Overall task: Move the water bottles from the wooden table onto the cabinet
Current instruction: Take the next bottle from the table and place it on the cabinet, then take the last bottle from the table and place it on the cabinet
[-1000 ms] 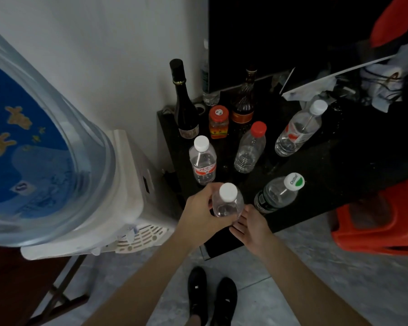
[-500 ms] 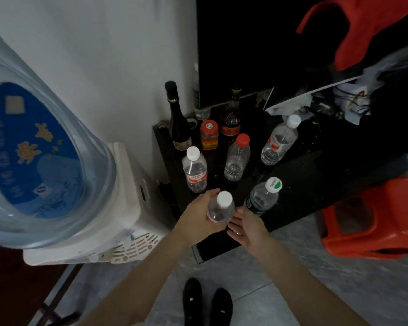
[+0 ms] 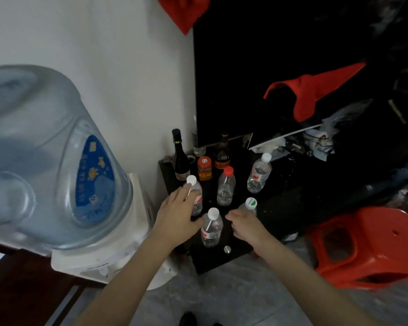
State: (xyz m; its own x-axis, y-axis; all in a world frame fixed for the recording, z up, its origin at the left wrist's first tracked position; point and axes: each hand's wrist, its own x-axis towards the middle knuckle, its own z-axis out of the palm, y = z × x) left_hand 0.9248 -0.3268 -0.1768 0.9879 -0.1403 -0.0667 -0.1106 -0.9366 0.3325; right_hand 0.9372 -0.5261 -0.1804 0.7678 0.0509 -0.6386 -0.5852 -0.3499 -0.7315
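Several clear water bottles stand on the black cabinet [image 3: 283, 208]. One with a white cap [image 3: 211, 229] stands alone at the front edge, between my hands, and neither hand holds it. My left hand [image 3: 177, 214] hovers just left of it with its fingers stretched out, covering part of a red-labelled white-capped bottle [image 3: 196, 198]. My right hand [image 3: 242, 222] is relaxed on the right and holds nothing. It hides the lower part of a green-capped bottle [image 3: 250, 204]. A red-capped bottle [image 3: 226, 187] and another white-capped bottle [image 3: 259, 174] stand further back.
A dark wine bottle [image 3: 180, 158], a red-lidded jar [image 3: 204, 168] and a brown bottle [image 3: 222, 152] line the cabinet's back. A water dispenser with a big blue jug [image 3: 57, 161] stands close on the left. A red plastic stool [image 3: 368, 248] is on the right, and a black screen [image 3: 269, 67] behind.
My left hand has let go of the white-capped bottle, which now stands at the cabinet's front edge. Both hands have drawn apart from it and the view has tilted up.
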